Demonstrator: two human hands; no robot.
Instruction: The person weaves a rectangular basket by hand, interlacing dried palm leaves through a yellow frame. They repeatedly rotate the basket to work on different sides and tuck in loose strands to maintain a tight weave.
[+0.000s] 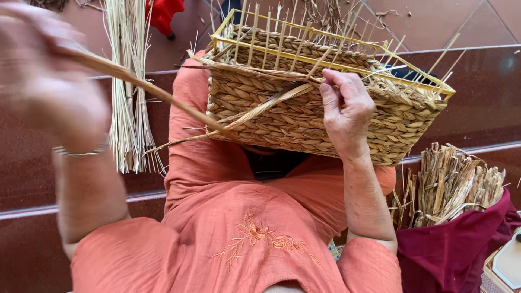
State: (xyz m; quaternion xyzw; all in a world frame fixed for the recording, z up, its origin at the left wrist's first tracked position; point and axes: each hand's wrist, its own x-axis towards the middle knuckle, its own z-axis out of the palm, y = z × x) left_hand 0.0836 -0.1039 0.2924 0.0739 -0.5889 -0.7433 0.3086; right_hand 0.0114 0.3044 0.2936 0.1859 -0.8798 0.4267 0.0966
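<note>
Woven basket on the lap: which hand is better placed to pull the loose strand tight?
Left. The left hand grips the strand out to the side, clear of the basket. The right hand is pressed against the basket wall, steadying the weave.

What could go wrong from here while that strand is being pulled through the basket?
1. The left hand pulls the strand taut and far out; the flat fibre could snap or fray where it leaves the weave.
2. The basket sits tilted on the lap, steadied only by the right hand; a hard tug might twist it off.
3. Upright stakes stick up past the yellow frame and could poke the right hand or bend.
</note>
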